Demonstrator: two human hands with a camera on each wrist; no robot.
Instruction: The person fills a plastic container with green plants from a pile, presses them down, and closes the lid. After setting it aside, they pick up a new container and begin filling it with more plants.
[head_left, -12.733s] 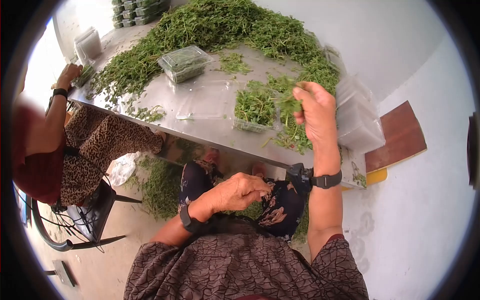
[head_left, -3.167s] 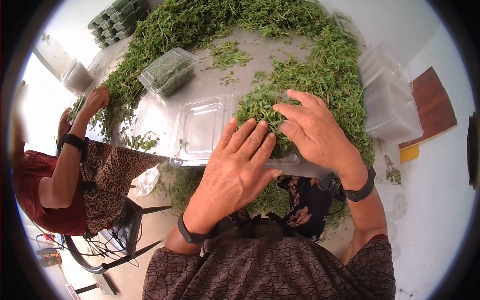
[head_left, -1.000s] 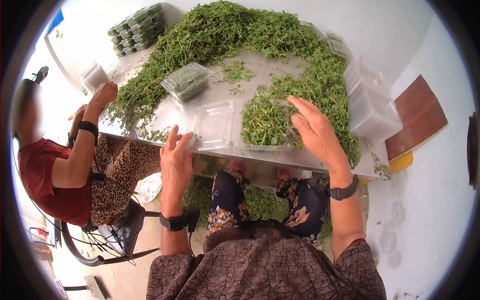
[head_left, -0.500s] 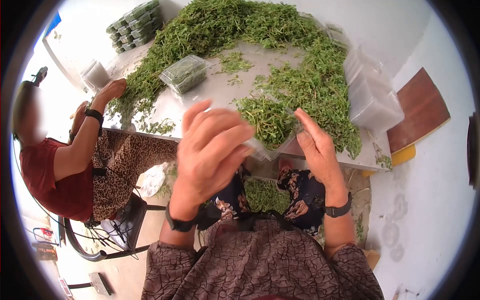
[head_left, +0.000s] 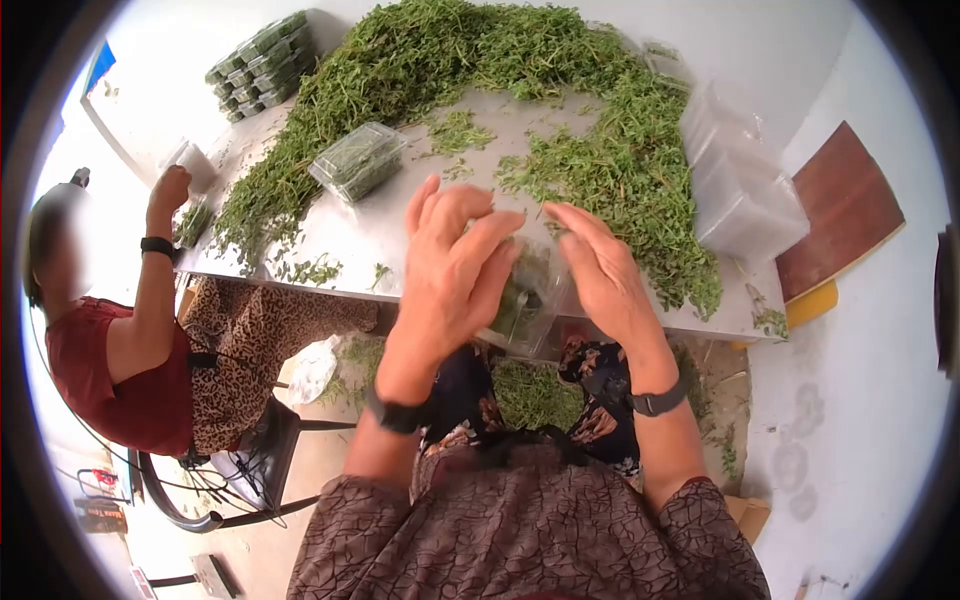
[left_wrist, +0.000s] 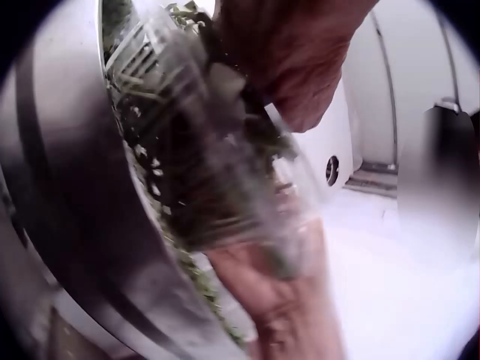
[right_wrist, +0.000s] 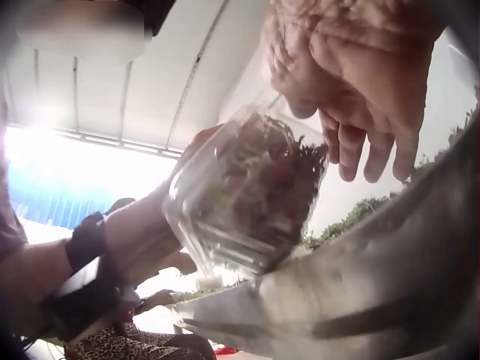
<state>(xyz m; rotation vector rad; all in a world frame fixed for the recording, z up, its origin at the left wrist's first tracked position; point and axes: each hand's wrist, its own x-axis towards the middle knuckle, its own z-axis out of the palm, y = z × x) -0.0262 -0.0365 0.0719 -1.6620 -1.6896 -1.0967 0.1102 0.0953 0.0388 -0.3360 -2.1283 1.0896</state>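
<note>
the clear box of greens was tilted between the two hands at the near edge of the table; the step looked like shutting it. the left hand had bent fingers (its hold could not be told), while the right hand was open, fingers nearly straight. next called for even pressure along the rim.

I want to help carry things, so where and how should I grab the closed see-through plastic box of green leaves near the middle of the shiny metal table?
I'd pinch the clear plastic box by two opposite side walls, under its lid's rim. Come from the right, over bare metal table; the green leafy heap crowds its left. Its flat sides suit your fingers.
</note>
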